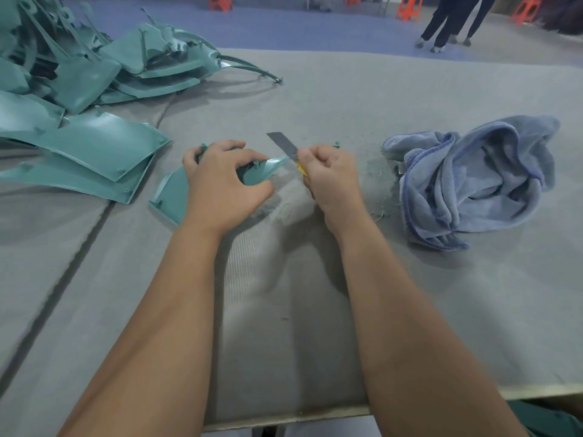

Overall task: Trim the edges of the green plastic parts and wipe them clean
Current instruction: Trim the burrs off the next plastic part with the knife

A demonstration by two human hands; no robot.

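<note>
Mid-frame: left hand holds green part | right hand grips knife, trimming | next: wipe with cloth

Both bare forearms enter from the bottom edge and converge toward mid-frame. The left hand, just left of centre, lies palm down with fingers spread and curled, thumb extended toward the right, gripping a green plastic part. The right hand, just right of centre, is closed in a fist around a utility knife, knuckles up, blade projecting to the upper left.
</note>
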